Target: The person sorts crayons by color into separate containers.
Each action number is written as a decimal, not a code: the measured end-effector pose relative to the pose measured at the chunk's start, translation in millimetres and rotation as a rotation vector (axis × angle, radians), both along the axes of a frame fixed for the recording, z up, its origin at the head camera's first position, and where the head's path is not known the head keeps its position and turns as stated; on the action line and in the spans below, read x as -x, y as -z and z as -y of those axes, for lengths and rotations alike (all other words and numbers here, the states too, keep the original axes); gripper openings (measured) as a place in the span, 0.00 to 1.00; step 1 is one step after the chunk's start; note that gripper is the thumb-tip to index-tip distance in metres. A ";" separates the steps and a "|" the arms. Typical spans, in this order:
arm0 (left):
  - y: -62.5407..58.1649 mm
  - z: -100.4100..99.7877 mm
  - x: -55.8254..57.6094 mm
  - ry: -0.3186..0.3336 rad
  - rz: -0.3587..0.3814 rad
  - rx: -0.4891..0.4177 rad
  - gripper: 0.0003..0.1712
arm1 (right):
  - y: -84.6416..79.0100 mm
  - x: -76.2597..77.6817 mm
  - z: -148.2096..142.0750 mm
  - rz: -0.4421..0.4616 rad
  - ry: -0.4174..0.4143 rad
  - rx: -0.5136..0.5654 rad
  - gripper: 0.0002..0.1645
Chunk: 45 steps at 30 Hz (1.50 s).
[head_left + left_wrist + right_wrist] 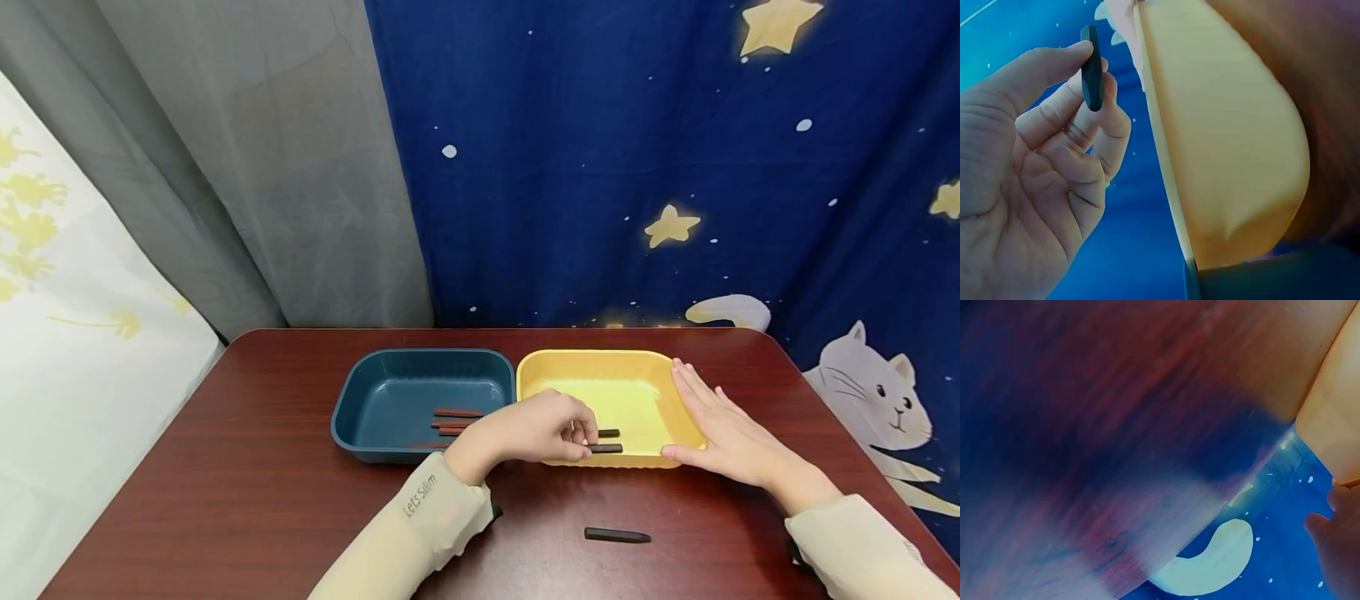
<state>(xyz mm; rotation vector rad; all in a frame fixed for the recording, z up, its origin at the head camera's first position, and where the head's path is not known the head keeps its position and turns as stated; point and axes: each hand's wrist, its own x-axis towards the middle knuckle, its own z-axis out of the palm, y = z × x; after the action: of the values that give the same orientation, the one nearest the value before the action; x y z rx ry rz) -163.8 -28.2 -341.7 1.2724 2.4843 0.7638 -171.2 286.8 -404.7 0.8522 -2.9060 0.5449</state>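
My left hand [536, 425] pinches a black crayon [1092, 78] between thumb and fingertips, above the near side of the yellow tray [592, 358]. Another dark crayon [610, 433] shows inside that tray, just beyond the held one; part of it may be hidden by the fingers. With fingers straight, my right hand [731, 433] rests against the tray's right rim; only its fingertips appear at the edge of the right wrist view. A third black crayon [617, 535] with a tapered tip lies on the table in front of the yellow tray.
A dark blue tray [420, 357] stands directly left of the yellow one. Several reddish-brown crayons [457, 412] lie in it, partly covered by my left wrist. The dark red wooden table [225, 467] ends at a blue curtain [570, 208] and a grey curtain [300, 208].
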 end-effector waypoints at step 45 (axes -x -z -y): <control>43.2 -24.5 39.6 -0.299 -0.197 0.343 0.18 | 1.7 0.9 0.5 -0.005 -0.004 0.002 0.64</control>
<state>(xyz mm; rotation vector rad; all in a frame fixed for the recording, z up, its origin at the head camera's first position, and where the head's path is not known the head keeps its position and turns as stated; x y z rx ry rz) -203.4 -3.7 -384.9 0.9057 2.8462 0.2555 -172.2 286.3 -406.5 0.8575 -2.8994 0.5447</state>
